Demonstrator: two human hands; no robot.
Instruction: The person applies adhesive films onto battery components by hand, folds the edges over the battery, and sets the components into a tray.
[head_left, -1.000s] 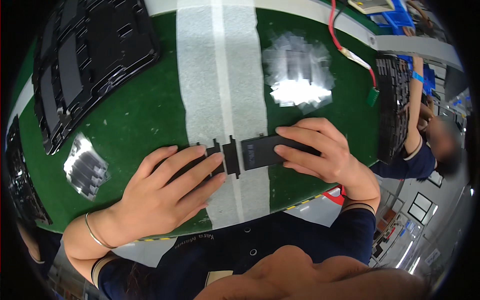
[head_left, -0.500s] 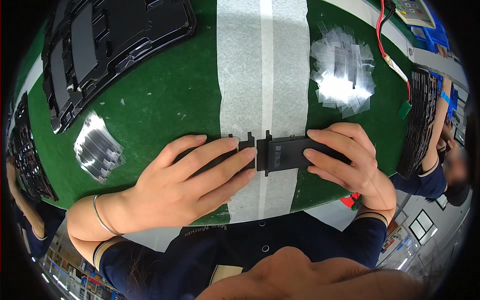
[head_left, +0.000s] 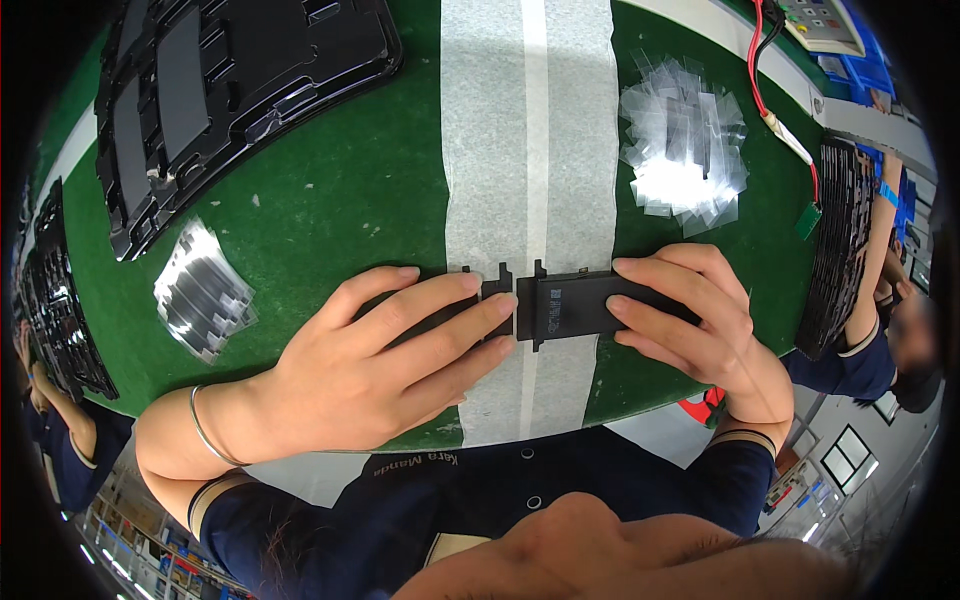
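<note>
Two flat black batteries lie end to end over the white strip, with a narrow gap between them. My left hand (head_left: 390,360) lies across the left battery (head_left: 497,308), its fingers bent over it and hiding most of its body. The right battery (head_left: 575,308) shows small printed marks and thin tabs at its inner end. My right hand (head_left: 690,320) grips its outer end, fingers on the upper and lower edges. Small tabs stick out at the inner ends of both batteries.
A green table mat (head_left: 330,200) carries a pale paper strip (head_left: 485,130). Clear film pieces lie in a right pile (head_left: 685,145) and a left stack (head_left: 205,290). Black trays (head_left: 250,90) stand at far left; stacked trays (head_left: 838,250) and a wired green board (head_left: 808,221) at right. Other people work on both sides.
Both hands and batteries stay almost in place; the whole view has shifted slightly. At the far left, another person's arms have moved.
</note>
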